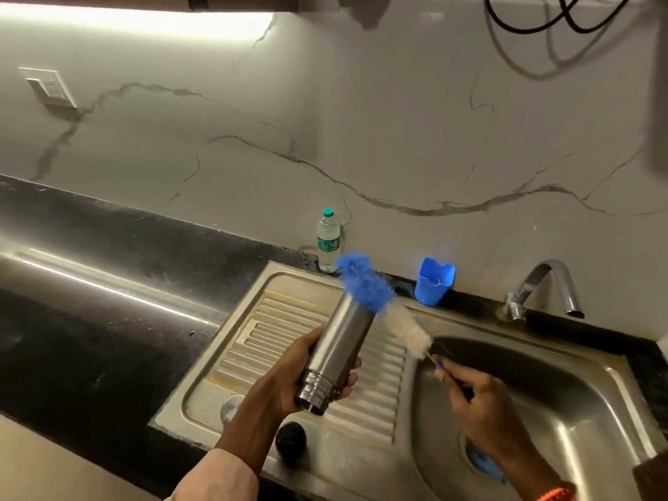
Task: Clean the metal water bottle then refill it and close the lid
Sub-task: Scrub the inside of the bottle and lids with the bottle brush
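No text, brand or number can be read anywhere in the frame. The only printed surface is the green-and-white label on the small clear plastic water bottle with a teal cap [328, 241], standing at the centre of the frame against the marble wall, and its print is too small and blurred to make out. The white wall switch plate [47, 87] at the upper left shows no legible marking.

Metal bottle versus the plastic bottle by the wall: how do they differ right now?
The metal bottle is steel, uncapped and tilted, its threaded neck towards the camera, gripped by the left hand. The plastic bottle is clear, smaller in view, capped in green and stands upright on the counter, untouched. Both are cylindrical drink bottles.
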